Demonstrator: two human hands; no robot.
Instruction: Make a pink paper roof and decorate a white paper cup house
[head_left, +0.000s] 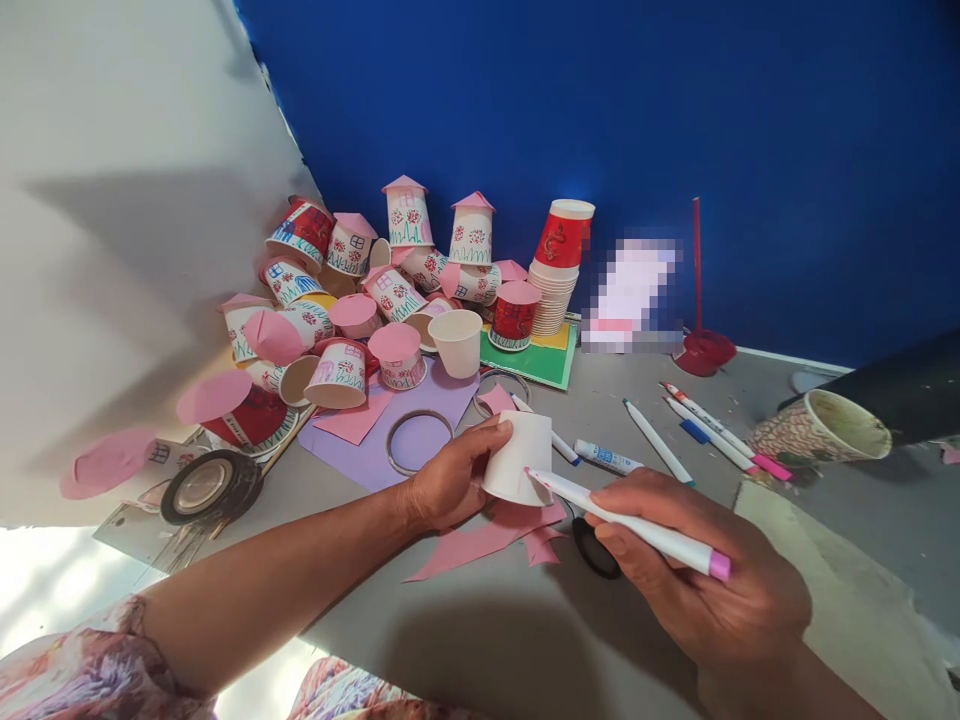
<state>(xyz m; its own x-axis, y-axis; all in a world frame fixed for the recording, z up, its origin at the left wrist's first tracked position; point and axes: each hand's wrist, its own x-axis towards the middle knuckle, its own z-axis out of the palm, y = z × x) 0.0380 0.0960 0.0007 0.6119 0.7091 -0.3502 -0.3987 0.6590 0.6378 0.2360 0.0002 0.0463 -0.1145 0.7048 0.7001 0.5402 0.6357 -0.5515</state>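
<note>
My left hand [454,480] grips a plain white paper cup [519,455], held on its side just above the grey table [480,620]. In my right hand [694,560] is a white marker pen with a pink end [637,525], and its tip touches the cup's wall. Under the cup lie pink paper scraps [487,535]. Behind them sits a heap of decorated paper cups with pink roofs [352,300].
A stack of red and white cups [559,270] stands by the blue wall. Loose markers [705,425] and a patterned cup [821,430] lie to the right. A tape roll [210,485], metal rings [418,440], purple paper and a red stand [701,345] are also here.
</note>
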